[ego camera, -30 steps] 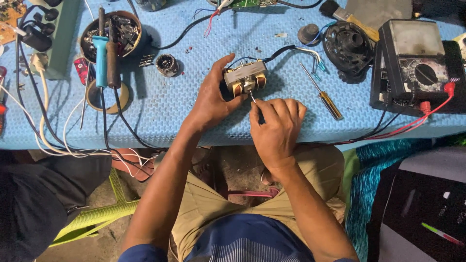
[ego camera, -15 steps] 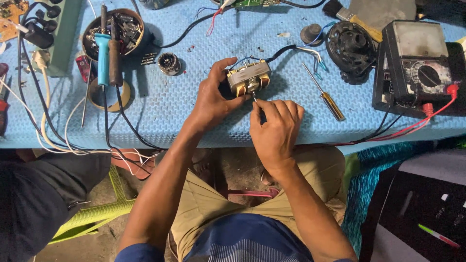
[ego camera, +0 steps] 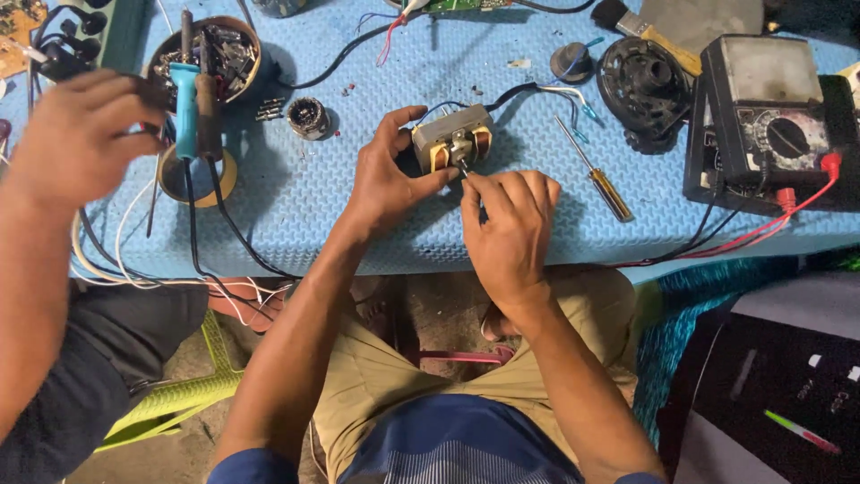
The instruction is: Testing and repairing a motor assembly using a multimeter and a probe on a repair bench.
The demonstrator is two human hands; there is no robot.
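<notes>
My left hand (ego camera: 387, 179) grips a small electric motor (ego camera: 451, 139) with copper windings, holding it on the blue foam mat (ego camera: 305, 206). My right hand (ego camera: 509, 224) pinches a thin tool whose tip touches the motor's front. Black, white and blue wires (ego camera: 546, 90) run from the motor toward the back right. Most of the tool is hidden inside my fist.
Another person's hand (ego camera: 76, 134) reaches in at the left, near a soldering iron (ego camera: 185, 90) on a bowl of parts (ego camera: 208, 49). A yellow-handled screwdriver (ego camera: 598, 175), a black fan part (ego camera: 645, 85) and a multimeter (ego camera: 770, 116) lie to the right.
Another person's hand has come into view at the left by the soldering iron. My hands stay on the motor, almost unmoved.
</notes>
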